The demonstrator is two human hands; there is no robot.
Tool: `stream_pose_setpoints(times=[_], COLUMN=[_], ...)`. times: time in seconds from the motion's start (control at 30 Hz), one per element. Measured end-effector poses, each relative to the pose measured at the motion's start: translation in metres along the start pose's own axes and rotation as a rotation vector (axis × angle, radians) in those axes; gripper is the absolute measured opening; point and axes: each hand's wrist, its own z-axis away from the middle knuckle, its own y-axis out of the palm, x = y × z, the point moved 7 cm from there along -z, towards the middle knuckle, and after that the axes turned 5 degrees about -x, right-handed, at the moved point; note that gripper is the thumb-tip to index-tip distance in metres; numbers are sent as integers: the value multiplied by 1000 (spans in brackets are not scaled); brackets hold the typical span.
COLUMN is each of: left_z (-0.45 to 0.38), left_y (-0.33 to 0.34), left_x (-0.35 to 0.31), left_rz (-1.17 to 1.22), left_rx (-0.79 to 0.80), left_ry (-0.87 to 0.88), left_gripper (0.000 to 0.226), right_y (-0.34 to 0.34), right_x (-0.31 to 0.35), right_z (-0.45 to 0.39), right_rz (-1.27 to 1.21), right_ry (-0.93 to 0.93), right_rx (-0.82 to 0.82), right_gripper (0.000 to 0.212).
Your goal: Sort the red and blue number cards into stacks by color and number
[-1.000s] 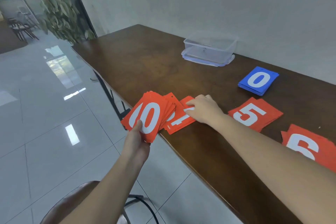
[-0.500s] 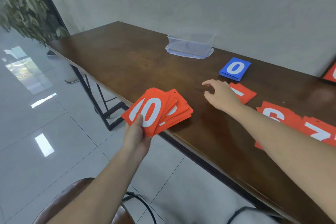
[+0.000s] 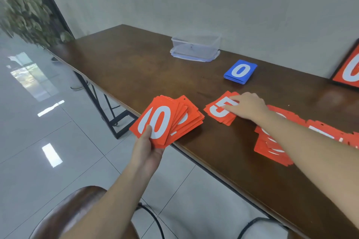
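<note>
**Red fan in the left hand, right hand on the fives**

Grey floor tiles and a leafy plant (image 3: 25,15) fill the left of the view, beside a long dark wooden surface (image 3: 136,68) that runs along a pale wall. At the near edge of the surface, the left hand (image 3: 147,149) grips a fan of red cards (image 3: 169,120), thumb pressed on the top card's white 0, fingers curled underneath; the far end of the fan lies over the surface edge. Toward the far edge stands a clear plastic box (image 3: 196,46) on its lid. Just right of the fan lies the red 5 stack (image 3: 220,110), and the right hand (image 3: 248,105) rests on it with fingers straight and flat, pressing on the top card. Beyond it, nearer the far edge, sits the blue 0 stack (image 3: 240,72), well apart from the reds. Under the right forearm lies another red stack (image 3: 272,149), its number hidden, touching a further red pile (image 3: 328,130) by the right border. A framed red sign (image 3: 349,70) leans on the wall at the far right corner
</note>
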Motion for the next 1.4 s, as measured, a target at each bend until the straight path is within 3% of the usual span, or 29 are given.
stream_pose_setpoints(times=[0.33,0.53,0.7,0.83,1.0,1.07,1.2,1.4], left_z=[33,53,65,78,89,92,97,105], left_y=[-10,-16,-12,0,7,5,0,-10], left_x=[42,60,66,79,98,105,114,124], left_rz=[-63,-78,-45,-9,19,25,58,57], left_rx=[-117,-143,-81,-47,-24,-23,-37,-64], left_ry=[69,98,93,46,-3,-21,-39,-8], left_gripper=[34,31,37,36,41,43,44,43], right_y=[17,16,-7,-32,-24,-15,-11,5], right_x=[58,73,20,-50,-119,-122,-97,-49], right_z=[90,135,132,106,83,85,103,143], right_rz=[54,-260,-440,-366,-114,-35,9,44], right_ry=[-286,-395,-321,-227,-92,-110,-170,-244], right_rx=[-81,-45,-65,-204,16,91,52,-15], right_gripper=[42,50,44,42,65,69,72,52])
